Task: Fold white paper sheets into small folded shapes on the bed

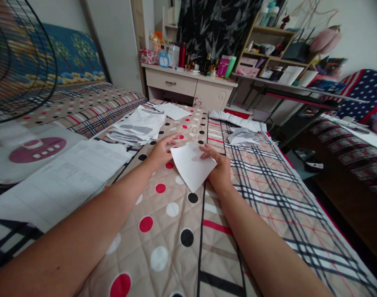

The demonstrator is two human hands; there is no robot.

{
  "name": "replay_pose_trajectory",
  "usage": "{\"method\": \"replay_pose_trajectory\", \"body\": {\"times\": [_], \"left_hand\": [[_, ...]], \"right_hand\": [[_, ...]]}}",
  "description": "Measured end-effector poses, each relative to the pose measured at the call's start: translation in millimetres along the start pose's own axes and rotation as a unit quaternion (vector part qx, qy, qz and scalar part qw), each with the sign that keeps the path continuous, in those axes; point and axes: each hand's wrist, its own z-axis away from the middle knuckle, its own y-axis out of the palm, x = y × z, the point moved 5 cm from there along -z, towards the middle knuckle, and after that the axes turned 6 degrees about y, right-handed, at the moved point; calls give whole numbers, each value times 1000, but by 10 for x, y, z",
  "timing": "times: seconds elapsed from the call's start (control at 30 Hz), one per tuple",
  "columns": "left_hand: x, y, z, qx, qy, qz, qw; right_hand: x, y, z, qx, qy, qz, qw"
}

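Note:
A white piece of paper, seemingly folded and with a pointed lower corner, is held just above the patterned bedspread. My right hand grips its right edge, fingers over the top face and the thumb side partly hidden. At the paper's upper left corner is my left hand, its fingers stretched out and apart, close to the edge; whether they touch it I cannot tell. Beyond my left hand lies a loose stack of printed sheets. Past my right hand sits a smaller pile of folded papers.
Long printed sheets lie at the left beside a fan base, under the fan's wire guard. A white sheet and a silvery white strip lie at the far end. Behind stand a dresser and a shelf desk.

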Motion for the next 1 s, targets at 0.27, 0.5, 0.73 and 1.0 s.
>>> {"method": "replay_pose_trajectory", "body": {"times": [0.27,0.5,0.73,1.0], "left_hand": [[35,5,18,40,31,-116,992],[-25,56,33,79,84,-192,975],[-191,220,92,180,188,-168,951],[-85,259,64,181,122,-97,971]], "right_hand": [[-137,124,1,120,-17,43,992],[-144,-84,-40,-28,-7,163,986],[-273,-80,-33,-38,100,100,989],[-314,-32,-13,22,130,141,981]]}}
